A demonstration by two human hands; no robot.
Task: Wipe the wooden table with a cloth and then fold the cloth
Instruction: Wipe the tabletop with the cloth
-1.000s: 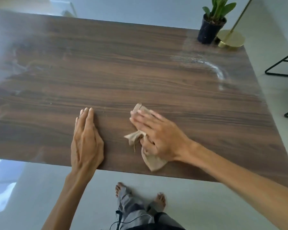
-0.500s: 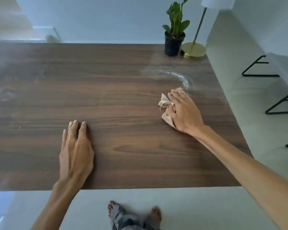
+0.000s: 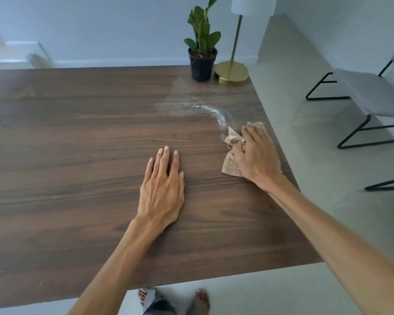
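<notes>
A person stands at the near edge of a wooden table (image 3: 77, 137), their right hand (image 3: 256, 155) pressing a crumpled tan cloth (image 3: 231, 164) flat near the right edge, fingers spread over it with the thumb tucked into its folds, likely to keep it bunched for wiping. The left hand (image 3: 162, 189) lies flat, fingers straight and together, mid-table, apparently as a brace. Just beyond the cloth curves a white powdery streak (image 3: 216, 112), unwiped, leading toward a potted plant (image 3: 201, 53) and brass lamp base (image 3: 231, 73) at the far right corner.
</notes>
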